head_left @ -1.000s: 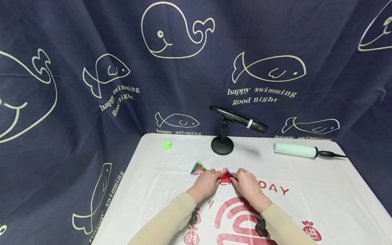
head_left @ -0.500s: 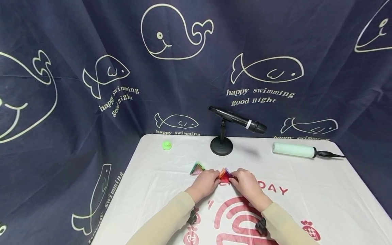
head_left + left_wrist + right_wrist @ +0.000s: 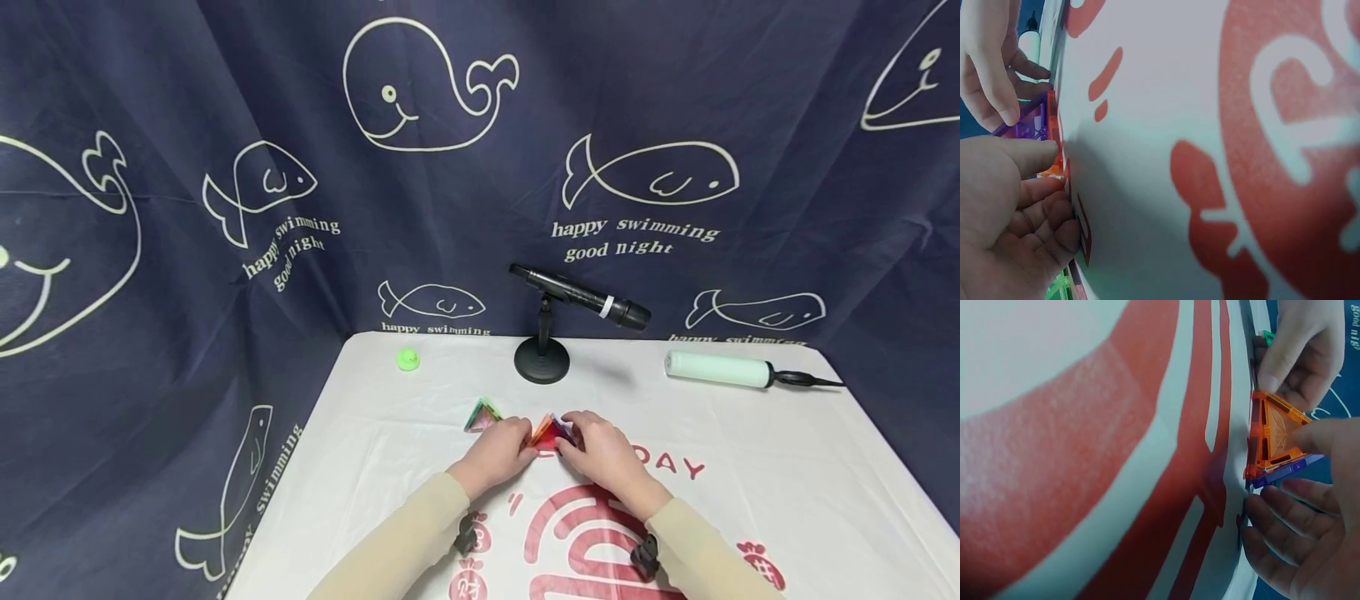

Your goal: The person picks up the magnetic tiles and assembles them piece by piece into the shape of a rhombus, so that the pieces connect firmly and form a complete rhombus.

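Small see-through magnetic tiles lean together at mid-table: a red tile [image 3: 548, 439] flat at the base, an orange triangular tile [image 3: 1265, 445] on the left and a purple tile [image 3: 1286, 474] on the right. My left hand [image 3: 492, 452] pinches the lower left edge of the orange tile between thumb and index finger, its other fingers curled. On the other side, my right hand [image 3: 609, 457] has its thumb at the tiles and its fingers spread loosely beside the purple one. Left of my left hand stands a second tile group with green sides [image 3: 480, 413], partly covered by that hand.
Toward the back are a green toy duck [image 3: 408, 359], a black microphone [image 3: 577, 294] on a round stand [image 3: 542, 360], and a pale green hand pump [image 3: 717, 369]. A dark blue curtain [image 3: 450, 208] hangs behind the white tablecloth [image 3: 375, 475].
My right hand's thumb and fingers have spread further apart around the purple tile. My left hand has shifted slightly left, and the orange tile leans out more. The view has tilted up slightly.
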{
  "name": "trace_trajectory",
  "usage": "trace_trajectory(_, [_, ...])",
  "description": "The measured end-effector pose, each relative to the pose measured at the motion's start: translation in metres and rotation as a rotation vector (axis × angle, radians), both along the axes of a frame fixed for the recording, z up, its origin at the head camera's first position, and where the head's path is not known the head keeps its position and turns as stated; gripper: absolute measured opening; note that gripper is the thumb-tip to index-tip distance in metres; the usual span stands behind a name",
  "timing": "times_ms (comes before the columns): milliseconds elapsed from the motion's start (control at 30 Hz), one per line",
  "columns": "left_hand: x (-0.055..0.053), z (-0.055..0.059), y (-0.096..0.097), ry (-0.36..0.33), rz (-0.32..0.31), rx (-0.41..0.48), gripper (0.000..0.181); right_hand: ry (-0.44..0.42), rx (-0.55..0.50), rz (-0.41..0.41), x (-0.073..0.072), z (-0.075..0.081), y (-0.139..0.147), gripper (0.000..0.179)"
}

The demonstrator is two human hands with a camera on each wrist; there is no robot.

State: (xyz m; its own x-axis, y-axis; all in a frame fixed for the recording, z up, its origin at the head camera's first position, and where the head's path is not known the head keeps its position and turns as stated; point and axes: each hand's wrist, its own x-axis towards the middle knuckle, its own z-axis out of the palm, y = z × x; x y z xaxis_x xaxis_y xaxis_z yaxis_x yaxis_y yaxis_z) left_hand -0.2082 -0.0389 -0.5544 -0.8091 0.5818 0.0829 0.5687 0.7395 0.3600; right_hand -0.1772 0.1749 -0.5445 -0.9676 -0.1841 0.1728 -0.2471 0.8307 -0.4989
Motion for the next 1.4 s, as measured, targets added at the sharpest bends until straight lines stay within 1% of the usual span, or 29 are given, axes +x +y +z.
trace_trajectory(100, [0.0,0.001,-0.004,-0.038,0.0,0.039,0.014,-0.049,-0.022,0.004,0.0,0.0,0.001,0.05])
trace_trajectory(200, [0.002,0.004,-0.008,-0.049,-0.01,0.07,0.014,-0.076,-0.045,0.017,-0.001,-0.001,0.002,0.05])
trace_trajectory(233, [0.002,0.004,-0.009,-0.037,-0.018,0.076,0.016,-0.076,-0.054,0.03,-0.001,-0.002,0.003,0.048])
trace_trajectory(367, [-0.001,0.014,-0.016,0.05,-0.048,0.113,0.025,-0.057,-0.081,0.08,-0.002,-0.002,0.005,0.042])
trace_trajectory(433, [-0.004,0.019,-0.021,0.122,-0.047,0.147,0.027,-0.041,-0.079,0.107,-0.004,-0.002,0.007,0.04])
trace_trajectory(500, [-0.01,0.024,-0.027,0.188,-0.027,0.183,0.029,-0.023,-0.065,0.131,-0.006,-0.002,0.008,0.042])
trace_trajectory(600, [-0.021,0.024,-0.038,0.28,0.025,0.221,0.033,-0.01,-0.045,0.158,-0.01,-0.002,0.009,0.049])
trace_trajectory(700, [-0.029,0.021,-0.049,0.302,0.085,0.233,0.039,-0.009,-0.043,0.183,-0.013,-0.003,0.009,0.055])
trace_trajectory(733, [-0.031,0.02,-0.052,0.302,0.104,0.235,0.041,-0.01,-0.041,0.189,-0.014,-0.004,0.009,0.056])
trace_trajectory(867, [-0.036,0.014,-0.062,0.245,0.186,0.222,0.049,-0.014,-0.032,0.214,-0.017,-0.006,0.007,0.059])
trace_trajectory(933, [-0.038,0.01,-0.065,0.217,0.213,0.204,0.054,-0.021,-0.014,0.219,-0.019,-0.007,0.005,0.059])
trace_trajectory(1000, [-0.039,0.007,-0.067,0.182,0.225,0.182,0.059,-0.032,-0.004,0.218,-0.02,-0.007,0.003,0.058])
trace_trajectory(1067, [-0.041,0.003,-0.069,0.16,0.214,0.163,0.064,-0.035,0.009,0.218,-0.022,-0.007,0.001,0.057])
trace_trajectory(1167, [-0.042,-0.002,-0.072,0.129,0.172,0.147,0.069,-0.034,0.015,0.216,-0.023,-0.006,0.0,0.054])
trace_trajectory(1300, [-0.043,-0.005,-0.073,0.102,0.125,0.166,0.068,-0.036,0.016,0.22,-0.024,-0.004,-0.001,0.052])
trace_trajectory(1400, [-0.043,-0.006,-0.074,0.088,0.116,0.184,0.064,-0.032,0.017,0.227,-0.024,-0.003,-0.002,0.051])
